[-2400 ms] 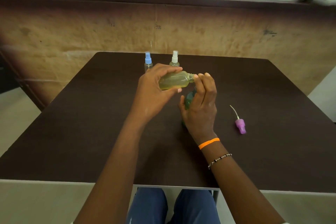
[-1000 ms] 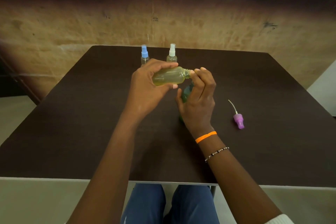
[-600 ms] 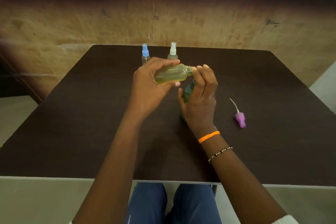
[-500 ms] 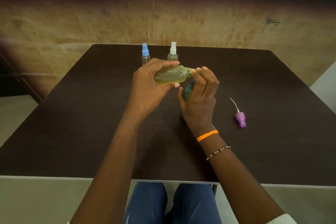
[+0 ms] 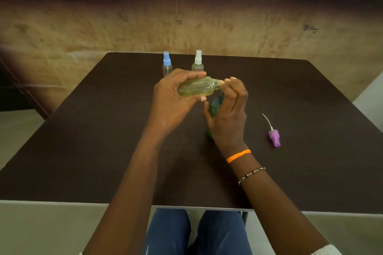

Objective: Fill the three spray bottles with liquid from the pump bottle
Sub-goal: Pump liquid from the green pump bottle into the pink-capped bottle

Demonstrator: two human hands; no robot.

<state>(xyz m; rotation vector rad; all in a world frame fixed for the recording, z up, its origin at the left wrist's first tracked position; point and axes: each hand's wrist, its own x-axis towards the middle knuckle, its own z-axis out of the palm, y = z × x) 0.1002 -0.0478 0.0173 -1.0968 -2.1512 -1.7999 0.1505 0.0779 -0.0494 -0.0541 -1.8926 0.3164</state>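
Note:
My left hand (image 5: 172, 99) grips an uncapped clear spray bottle (image 5: 196, 89) holding yellowish liquid, tipped on its side with its neck pointing right. The neck meets the fingertips of my right hand (image 5: 230, 116), which is wrapped over the top of a dark green pump bottle (image 5: 214, 105) standing on the table; the pump head is hidden under the fingers. A purple spray cap (image 5: 274, 137) with its dip tube lies on the table to the right. Two capped spray bottles stand upright behind my hands, one with a blue cap (image 5: 167, 64) and one with a white cap (image 5: 198, 62).
The dark brown table (image 5: 93, 141) stands against a worn tan wall. Its near edge is just above my knees. The purple cap lies well inside the right edge.
Both hands keep the same hold. The tipped bottle and the green bottle stay together in the middle of the table, with only slight shifts of the fingers and view.

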